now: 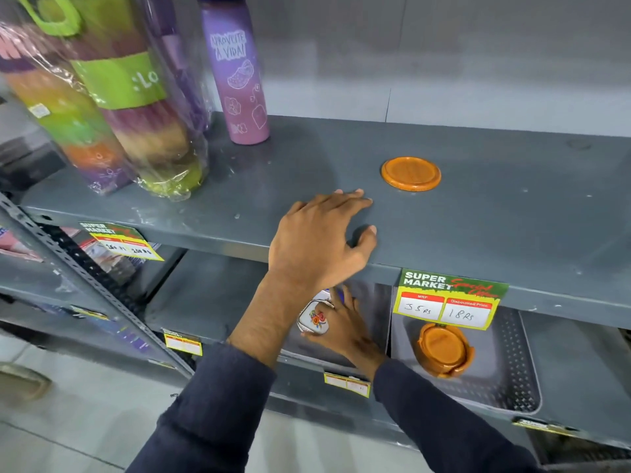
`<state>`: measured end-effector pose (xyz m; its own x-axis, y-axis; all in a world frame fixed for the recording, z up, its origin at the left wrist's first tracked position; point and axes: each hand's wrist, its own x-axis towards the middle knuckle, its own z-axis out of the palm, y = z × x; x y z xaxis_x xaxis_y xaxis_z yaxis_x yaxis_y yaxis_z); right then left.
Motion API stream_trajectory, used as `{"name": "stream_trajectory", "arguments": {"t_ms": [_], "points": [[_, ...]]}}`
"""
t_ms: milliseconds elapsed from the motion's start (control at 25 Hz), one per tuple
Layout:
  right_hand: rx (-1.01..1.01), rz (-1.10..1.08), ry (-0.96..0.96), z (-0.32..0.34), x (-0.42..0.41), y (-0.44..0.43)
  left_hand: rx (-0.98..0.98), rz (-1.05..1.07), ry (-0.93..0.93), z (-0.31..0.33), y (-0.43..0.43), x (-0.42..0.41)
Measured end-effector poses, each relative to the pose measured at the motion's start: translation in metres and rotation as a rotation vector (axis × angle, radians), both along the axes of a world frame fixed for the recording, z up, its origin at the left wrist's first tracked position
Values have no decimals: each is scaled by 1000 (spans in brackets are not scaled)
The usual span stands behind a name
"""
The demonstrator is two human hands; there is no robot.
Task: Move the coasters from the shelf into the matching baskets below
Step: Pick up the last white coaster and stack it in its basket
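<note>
One orange coaster (411, 173) lies flat on the grey shelf (512, 213), alone on its right half and well apart from the bottles. The left hand (321, 244) rests on the shelf's front edge just short of the coaster, fingers spread and open, thumb hooked over the lip, holding nothing.

Below, a grey basket (522, 370) holds a stack of orange coasters (443, 349) in an orange holder. Just left of it, the right hand (345, 331) reaches into a second basket (372, 308), its fingers closed around a white coaster (314, 320) with a red and yellow flower print; the left forearm hides part of that basket.

A green and yellow price tag (449, 298) hangs from the shelf edge over the orange stack, reading 55 and 18 Rs. A purple bottle (235, 68) stands upright at the back left of the shelf, with plastic-wrapped striped bottles (136, 107) beside it. Both sleeves are dark blue.
</note>
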<state>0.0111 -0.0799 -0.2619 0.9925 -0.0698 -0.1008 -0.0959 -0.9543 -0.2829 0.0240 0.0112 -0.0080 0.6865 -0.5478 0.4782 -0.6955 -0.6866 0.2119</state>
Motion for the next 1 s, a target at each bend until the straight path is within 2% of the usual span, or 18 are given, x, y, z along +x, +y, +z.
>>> {"name": "stream_trajectory", "arguments": {"t_ms": [120, 280, 600, 760, 880, 920, 1000], "points": [[99, -12, 58, 6, 4, -7, 15, 5, -12, -1, 0, 1], [134, -16, 53, 15, 6, -15, 30, 11, -16, -1, 0, 1], [22, -4, 73, 27, 3, -17, 27, 10, -25, -1, 0, 1], [131, -29, 97, 47, -13, -16, 34, 11, -36, -1, 1, 2], [234, -4, -78, 81, -44, -7, 32, 17, -30, -4, 2, 2], [294, 51, -213, 97, -60, -1, 32, 21, -30, -5, 2, 1], [364, 216, -600, 137, -96, 6, 30, 24, -31, -5, 1, 0]]}}
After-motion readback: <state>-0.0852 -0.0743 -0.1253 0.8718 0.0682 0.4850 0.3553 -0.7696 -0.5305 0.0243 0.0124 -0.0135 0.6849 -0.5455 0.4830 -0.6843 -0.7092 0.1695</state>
